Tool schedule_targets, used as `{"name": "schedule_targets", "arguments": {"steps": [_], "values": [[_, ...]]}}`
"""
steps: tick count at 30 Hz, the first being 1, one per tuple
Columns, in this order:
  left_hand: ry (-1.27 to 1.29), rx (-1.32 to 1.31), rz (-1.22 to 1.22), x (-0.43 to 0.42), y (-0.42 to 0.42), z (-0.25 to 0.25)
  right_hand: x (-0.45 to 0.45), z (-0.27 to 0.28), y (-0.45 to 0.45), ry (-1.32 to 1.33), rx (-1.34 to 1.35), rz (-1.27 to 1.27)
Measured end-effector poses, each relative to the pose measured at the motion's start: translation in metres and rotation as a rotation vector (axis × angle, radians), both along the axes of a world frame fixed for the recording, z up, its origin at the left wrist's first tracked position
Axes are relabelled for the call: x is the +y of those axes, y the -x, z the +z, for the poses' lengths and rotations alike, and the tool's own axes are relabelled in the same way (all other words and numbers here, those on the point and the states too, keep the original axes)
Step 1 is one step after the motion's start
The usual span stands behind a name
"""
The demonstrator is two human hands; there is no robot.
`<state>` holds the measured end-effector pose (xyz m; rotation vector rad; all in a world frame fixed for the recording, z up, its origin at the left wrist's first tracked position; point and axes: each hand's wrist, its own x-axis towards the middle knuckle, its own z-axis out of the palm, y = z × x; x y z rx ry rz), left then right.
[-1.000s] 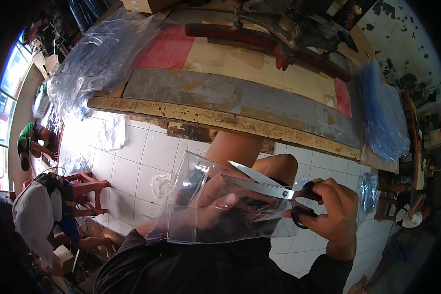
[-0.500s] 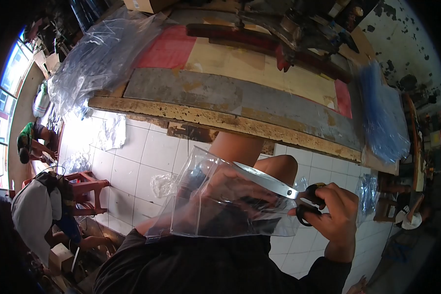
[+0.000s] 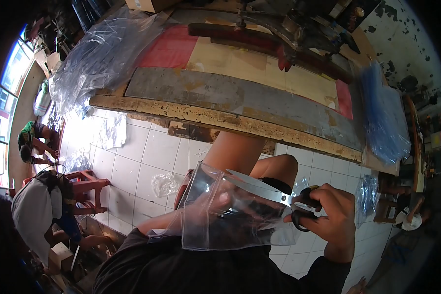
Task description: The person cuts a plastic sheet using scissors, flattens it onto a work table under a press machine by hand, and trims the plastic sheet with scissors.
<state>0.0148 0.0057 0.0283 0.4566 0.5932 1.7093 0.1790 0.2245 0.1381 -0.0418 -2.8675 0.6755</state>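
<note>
A clear plastic pouch (image 3: 196,230) lies over my lap, creased and shiny. My left hand (image 3: 219,200) shows blurred through it, thumb towards me and fingers behind, gripping the plastic. On the right, my right hand (image 3: 335,210) is closed round the black handles of the scissors (image 3: 285,198). Their silver blades point left across the pouch's upper part, close to my left fingers. The blades are nearly together; whether plastic lies between them cannot be made out.
The workbench (image 3: 181,88) ahead carries a dark metal clamp frame (image 3: 259,41). Plastic stacks lie at its left (image 3: 103,54) and right (image 3: 384,117). A red stool (image 3: 90,191) stands on the left. People sit at far left (image 3: 34,139) and far right (image 3: 409,218).
The scissors' blades were wider apart one second ago and have since come together. The pouch has shifted and turned slightly, its left edge moving to the right. My left hand moved with it.
</note>
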Motion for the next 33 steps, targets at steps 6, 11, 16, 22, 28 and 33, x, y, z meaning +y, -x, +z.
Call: {"name": "schedule_targets", "arguments": {"steps": [6,11,16,22,28,33], "values": [[-0.194,-0.077,-0.043,-0.031,0.043,-0.079,0.006,-0.017,-0.005,0.041,-0.002,-0.034],[-0.270,0.167,-0.268,-0.052,0.104,0.005,0.003,-0.024,-0.004,0.024,0.054,-0.101],[0.112,0.585,-0.241,-0.034,0.093,0.074,-0.002,-0.025,0.003,0.010,0.066,-0.103],[0.255,0.346,-0.206,-0.028,0.086,0.068,-0.004,-0.011,0.007,-0.006,0.089,-0.120],[0.157,0.283,-0.171,-0.024,0.080,0.064,0.000,-0.009,0.007,-0.100,0.068,-0.142],[0.214,0.280,-0.107,-0.020,0.074,0.069,-0.004,-0.009,0.011,-0.054,0.101,-0.132]]}}
